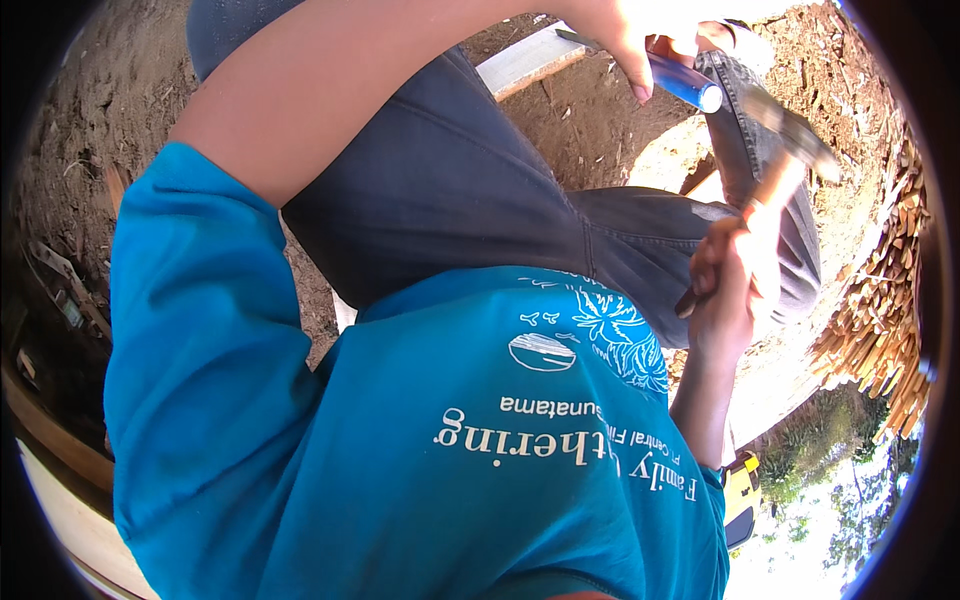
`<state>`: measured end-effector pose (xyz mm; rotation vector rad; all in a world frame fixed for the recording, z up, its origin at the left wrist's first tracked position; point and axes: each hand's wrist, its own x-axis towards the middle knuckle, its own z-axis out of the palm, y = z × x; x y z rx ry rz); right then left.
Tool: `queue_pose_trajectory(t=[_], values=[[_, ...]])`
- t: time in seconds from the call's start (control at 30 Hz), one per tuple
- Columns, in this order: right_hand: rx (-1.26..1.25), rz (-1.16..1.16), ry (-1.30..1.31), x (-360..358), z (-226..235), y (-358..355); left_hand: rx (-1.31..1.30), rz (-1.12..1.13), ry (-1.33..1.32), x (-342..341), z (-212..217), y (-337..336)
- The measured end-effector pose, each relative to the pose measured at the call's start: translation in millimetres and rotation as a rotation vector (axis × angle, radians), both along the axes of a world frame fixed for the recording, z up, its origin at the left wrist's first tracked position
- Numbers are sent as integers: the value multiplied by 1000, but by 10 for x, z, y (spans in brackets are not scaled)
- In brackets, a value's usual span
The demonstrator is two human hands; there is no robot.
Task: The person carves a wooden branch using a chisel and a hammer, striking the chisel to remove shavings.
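My left hand [622, 42] is closed around a chisel with a blue handle [684, 82], near the top of the view. The handle's butt end points right, while a narrow dark blade shows on the other side of my fingers, over a pale board [530, 62]. Strong glare washes out part of this hand. My right hand [738, 275] grips a hammer by its wooden handle [775, 188]. The hammer's metal head [795, 132] is smeared by motion and hangs to the right of the chisel's butt, apart from it.
My legs in dark trousers [450, 170] are bent across the middle, over bare brown soil [600, 130]. A heap of thin wooden sticks [885, 310] lies at the right. Something yellow and black [741, 490] and greenery [830, 450] appear at the lower right.
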<state>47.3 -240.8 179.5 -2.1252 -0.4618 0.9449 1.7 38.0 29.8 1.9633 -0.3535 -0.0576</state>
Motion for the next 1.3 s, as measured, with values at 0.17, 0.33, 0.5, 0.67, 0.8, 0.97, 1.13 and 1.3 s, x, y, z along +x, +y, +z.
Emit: queue_pose_trajectory(t=[0.17,0.33,0.5,0.67,0.8,0.97,1.13,1.3], values=[[102,-81,32,112,37,-31,-63,124,-174,39,-155,-1],[-211,42,-39,50,33,33,29,184,-63,-98,-89,-82],[290,-104,56,89,-55,-239,9,54,-73,-67,-235,-72],[137,-98,80,11,57,-82,-53,288,-159,-113,-53,155],[187,-99,105,107,13,-128,-79,296,-163,-125,-36,142],[194,-94,80,64,3,-21,-95,296,-162,-135,-8,78],[193,-72,58,64,6,12,-111,271,-173,-98,-38,59],[200,-72,19,76,33,65,-103,283,-88,-112,29,54]])
